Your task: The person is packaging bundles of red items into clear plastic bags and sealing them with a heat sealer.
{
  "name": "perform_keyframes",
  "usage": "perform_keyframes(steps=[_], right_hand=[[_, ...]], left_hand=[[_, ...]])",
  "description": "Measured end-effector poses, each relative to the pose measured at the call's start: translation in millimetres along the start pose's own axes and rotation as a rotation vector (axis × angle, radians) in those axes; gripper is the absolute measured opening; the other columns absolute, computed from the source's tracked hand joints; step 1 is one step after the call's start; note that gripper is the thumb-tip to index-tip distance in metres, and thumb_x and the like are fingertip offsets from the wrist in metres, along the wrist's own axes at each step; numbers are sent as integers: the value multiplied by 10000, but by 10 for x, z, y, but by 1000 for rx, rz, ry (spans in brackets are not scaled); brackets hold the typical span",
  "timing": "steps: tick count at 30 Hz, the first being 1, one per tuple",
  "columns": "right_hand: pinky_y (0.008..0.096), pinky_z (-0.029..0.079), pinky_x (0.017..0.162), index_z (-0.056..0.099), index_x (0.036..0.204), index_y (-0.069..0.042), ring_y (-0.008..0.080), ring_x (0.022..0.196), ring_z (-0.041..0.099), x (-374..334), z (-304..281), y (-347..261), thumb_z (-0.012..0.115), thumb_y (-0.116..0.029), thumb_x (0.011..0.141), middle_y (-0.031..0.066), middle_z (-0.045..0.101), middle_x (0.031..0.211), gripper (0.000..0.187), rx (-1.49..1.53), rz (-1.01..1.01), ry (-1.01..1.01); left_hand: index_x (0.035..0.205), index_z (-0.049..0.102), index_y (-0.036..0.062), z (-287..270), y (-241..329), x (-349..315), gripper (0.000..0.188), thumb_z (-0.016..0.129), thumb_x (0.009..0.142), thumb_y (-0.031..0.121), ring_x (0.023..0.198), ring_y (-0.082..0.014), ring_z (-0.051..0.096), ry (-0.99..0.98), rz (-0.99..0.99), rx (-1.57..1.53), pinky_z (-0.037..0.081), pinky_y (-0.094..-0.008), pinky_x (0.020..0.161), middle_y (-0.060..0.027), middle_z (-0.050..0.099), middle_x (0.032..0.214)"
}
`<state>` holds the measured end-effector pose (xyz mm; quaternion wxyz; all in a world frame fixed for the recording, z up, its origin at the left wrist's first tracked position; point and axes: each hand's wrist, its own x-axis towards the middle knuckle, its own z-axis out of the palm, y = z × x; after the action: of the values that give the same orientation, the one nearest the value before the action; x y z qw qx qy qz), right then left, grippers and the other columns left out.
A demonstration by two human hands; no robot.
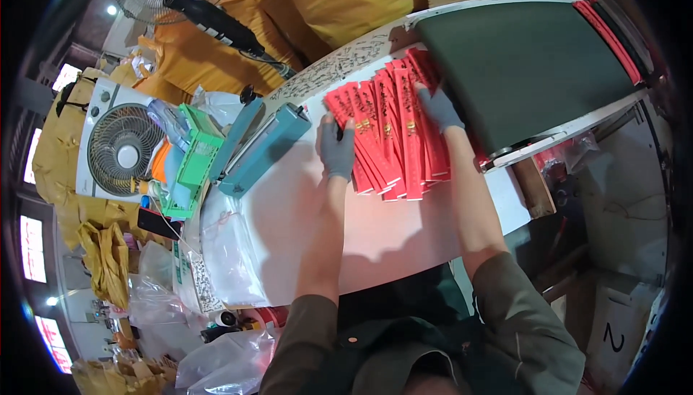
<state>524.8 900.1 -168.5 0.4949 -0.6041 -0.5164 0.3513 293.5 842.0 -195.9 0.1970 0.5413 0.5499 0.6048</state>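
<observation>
A fanned pile of long, narrow red paper packets [390, 131] with dark and gold print lies overlapping on the pale worktable [390, 247]. My left hand [336, 148], in a grey fingerless glove, is at the pile's left side with its thumb and fingers apart. Against the pile's right side, my right hand [439, 110] wears a similar glove and touches the packets with its fingers stretched forward. Neither hand is visibly closed around a packet. Some fingertips are hard to make out.
A dark green conveyor belt [530, 63] adjoins the pile at right, carrying red packets [610, 41] at its far end. Left of my hands stand a teal bag sealer [266, 151] and a green basket [198, 153]. Clear plastic bags [231, 250] lie nearer. Fans [126, 146] stand beyond.
</observation>
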Motion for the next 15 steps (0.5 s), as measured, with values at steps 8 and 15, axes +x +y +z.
perform_keyframes(steps=[8,15], right_hand=[[354,413,953,177,1394,99,378,1158,516,-980,353,-549,628,-680,670,329,517,1195,1155,-101,32,-390],[353,283,1073,114,1436,27,231,1299,337,-3177,-284,-619,672,-349,830,178,331,1412,906,319,69,-857]], left_hand=[[1202,506,15,-305,867,-231,558,668,814,382,956,-177,595,-426,-693,-640,473,-312,864,-100,600,1066],[1275,449,23,-1874,1365,-2293,536,676,808,153,975,-136,581,-554,-703,-465,494,-294,817,-56,586,1116]])
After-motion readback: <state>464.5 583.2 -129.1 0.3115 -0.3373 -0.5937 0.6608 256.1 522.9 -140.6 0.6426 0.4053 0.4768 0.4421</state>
